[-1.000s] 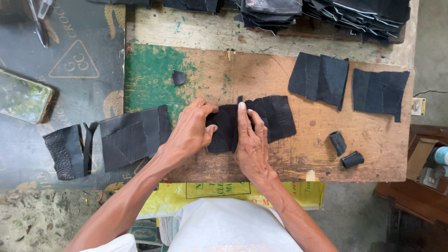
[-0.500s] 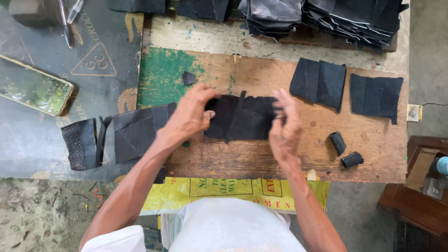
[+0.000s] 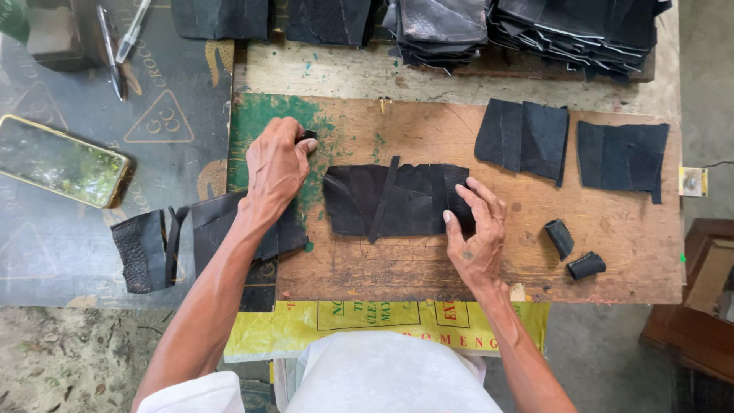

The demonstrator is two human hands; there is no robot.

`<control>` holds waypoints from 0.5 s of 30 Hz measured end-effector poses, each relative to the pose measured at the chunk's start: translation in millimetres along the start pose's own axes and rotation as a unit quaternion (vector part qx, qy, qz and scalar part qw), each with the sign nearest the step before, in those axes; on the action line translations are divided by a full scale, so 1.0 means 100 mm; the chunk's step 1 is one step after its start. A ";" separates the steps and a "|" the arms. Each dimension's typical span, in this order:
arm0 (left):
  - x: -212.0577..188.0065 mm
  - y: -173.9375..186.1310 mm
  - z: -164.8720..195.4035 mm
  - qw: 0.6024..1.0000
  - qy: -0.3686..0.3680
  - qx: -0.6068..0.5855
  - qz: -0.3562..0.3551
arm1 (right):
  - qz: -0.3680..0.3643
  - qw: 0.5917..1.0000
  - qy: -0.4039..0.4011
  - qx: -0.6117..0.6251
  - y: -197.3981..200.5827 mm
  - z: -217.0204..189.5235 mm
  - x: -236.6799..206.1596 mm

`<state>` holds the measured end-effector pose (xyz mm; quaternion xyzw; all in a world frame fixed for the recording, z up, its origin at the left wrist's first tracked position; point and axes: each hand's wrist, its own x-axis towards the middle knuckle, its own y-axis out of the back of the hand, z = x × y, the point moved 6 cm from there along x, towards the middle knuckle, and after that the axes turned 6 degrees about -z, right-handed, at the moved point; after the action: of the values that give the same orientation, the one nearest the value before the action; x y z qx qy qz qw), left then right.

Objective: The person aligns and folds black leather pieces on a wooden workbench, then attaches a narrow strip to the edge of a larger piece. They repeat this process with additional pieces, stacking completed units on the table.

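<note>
Fingers of the left hand (image 3: pixel 275 164) are pinching a small black piece (image 3: pixel 308 137) at upper left, while the right hand (image 3: pixel 475 229) is pressing spread fingers on the black leather panel (image 3: pixel 390 200) mid-table.

A gold-edged phone (image 3: pixel 63 160) lies face up on the dark mat (image 3: pixel 115 229). Two flat black leather pieces (image 3: pixel 573 145) sit on the wooden board (image 3: pixel 474 268) (both unfolded), near two small black rolls (image 3: pixel 573 251). Leather stacks (image 3: pixel 535 30) line the far edge.
</note>
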<state>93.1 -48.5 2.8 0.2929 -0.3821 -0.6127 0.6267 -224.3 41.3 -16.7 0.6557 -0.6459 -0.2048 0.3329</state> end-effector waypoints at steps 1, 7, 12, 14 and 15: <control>-0.01 0.02 0.04 1.000 -0.019 -0.006 -0.003 | -0.001 1.000 -0.001 -0.002 0.01 -0.02 -0.01; -0.37 -0.33 0.43 0.965 0.030 -0.254 -0.049 | 0.042 0.994 0.101 -0.013 -0.06 -0.37 0.04; -0.37 -0.86 0.77 0.985 -0.068 -0.121 -0.106 | 0.012 0.991 0.131 0.016 -0.38 -0.43 0.33; -0.31 -0.95 0.75 0.987 -0.062 -0.093 -0.112 | 0.013 0.990 0.138 0.014 -0.42 -0.42 0.36; -0.29 -0.94 0.76 0.988 -0.080 -0.096 -0.092 | 0.011 0.991 0.136 0.010 -0.42 -0.41 0.35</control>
<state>-20.8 -19.0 -38.4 0.2151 -0.3416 -0.7229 0.5608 -162.3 11.3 -12.0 0.6740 -0.6038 -0.1037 0.4129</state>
